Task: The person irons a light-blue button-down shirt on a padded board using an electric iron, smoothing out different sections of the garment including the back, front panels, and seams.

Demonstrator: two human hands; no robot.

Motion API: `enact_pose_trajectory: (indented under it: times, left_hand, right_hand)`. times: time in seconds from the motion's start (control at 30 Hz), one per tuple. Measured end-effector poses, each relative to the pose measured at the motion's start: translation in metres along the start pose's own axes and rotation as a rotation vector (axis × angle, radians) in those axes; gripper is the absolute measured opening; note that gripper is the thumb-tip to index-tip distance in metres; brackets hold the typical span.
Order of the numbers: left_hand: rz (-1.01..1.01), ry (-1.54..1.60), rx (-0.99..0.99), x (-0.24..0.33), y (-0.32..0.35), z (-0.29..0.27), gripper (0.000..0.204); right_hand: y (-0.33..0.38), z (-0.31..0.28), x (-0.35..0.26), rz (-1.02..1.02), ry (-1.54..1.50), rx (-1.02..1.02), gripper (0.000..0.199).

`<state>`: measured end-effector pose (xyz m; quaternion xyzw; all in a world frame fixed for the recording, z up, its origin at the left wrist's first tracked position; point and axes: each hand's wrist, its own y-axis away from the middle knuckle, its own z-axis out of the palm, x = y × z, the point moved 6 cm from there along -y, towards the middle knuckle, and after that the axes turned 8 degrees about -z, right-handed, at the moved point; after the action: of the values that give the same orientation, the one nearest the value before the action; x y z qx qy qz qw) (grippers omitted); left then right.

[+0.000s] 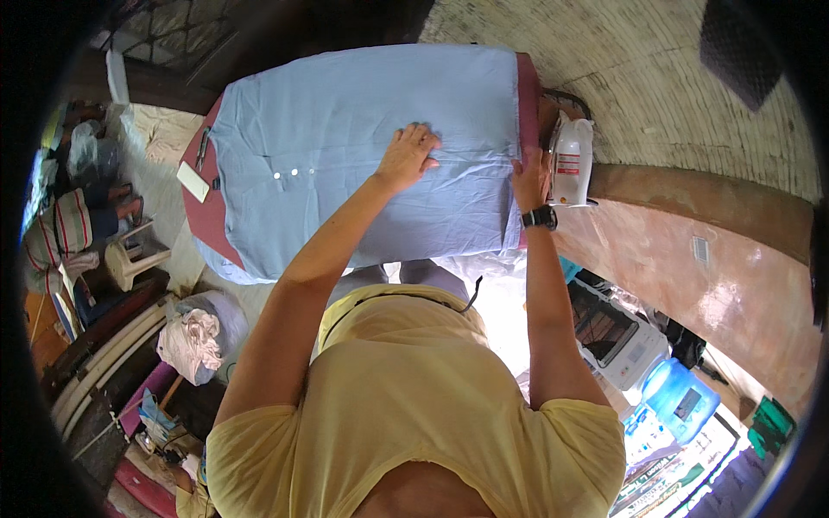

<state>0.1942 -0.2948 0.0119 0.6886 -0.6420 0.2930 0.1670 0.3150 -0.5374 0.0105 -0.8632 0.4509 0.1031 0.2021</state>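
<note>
A light blue button-up shirt lies spread over a maroon-covered ironing board, its white buttons in a row toward the left. My left hand rests on the cloth right of the middle, fingers slightly bent and holding nothing. At the board's right end, my right hand, with a dark watch on its wrist, grips the shirt's hem; its fingertips are partly hidden. Just right of that hand stands a white and red iron.
A pale rectangular object and a dark slim tool lie on the board's left end. A small stool and a bundle of cloth are at left. A blue water jug and a white appliance stand at lower right.
</note>
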Motion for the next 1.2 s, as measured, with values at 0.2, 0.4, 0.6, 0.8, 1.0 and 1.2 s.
enact_pose_trajectory:
  times: [0.2,0.4,0.6,0.8,1.0,1.2]
  left_hand:
    - [-0.143,-0.066,-0.026,-0.008,-0.010,0.003,0.018]
    - [0.009,0.004,0.221,0.036,-0.042,0.009,0.027]
    - [0.349,0.107,-0.012,0.085,-0.043,0.085,0.028]
    - [0.036,0.005,0.152,0.088,-0.073,0.092,0.020]
    - [0.045,0.115,0.084,0.088,-0.091,0.107,0.009]
    - [0.097,0.232,0.103,0.091,-0.090,0.110,0.011]
  right_hand:
    - [0.108,-0.003,-0.022,0.229,0.048,-0.050,0.034]
    - [0.119,-0.009,0.003,0.251,0.003,0.034,0.017]
    - [0.127,-0.022,-0.004,0.313,-0.067,0.049,0.020]
    - [0.145,-0.015,-0.006,0.249,0.033,0.095,0.014]
    - [0.156,-0.019,-0.002,0.309,-0.047,0.094,0.013]
    - [0.179,-0.023,0.007,0.502,-0.049,-0.016,0.020]
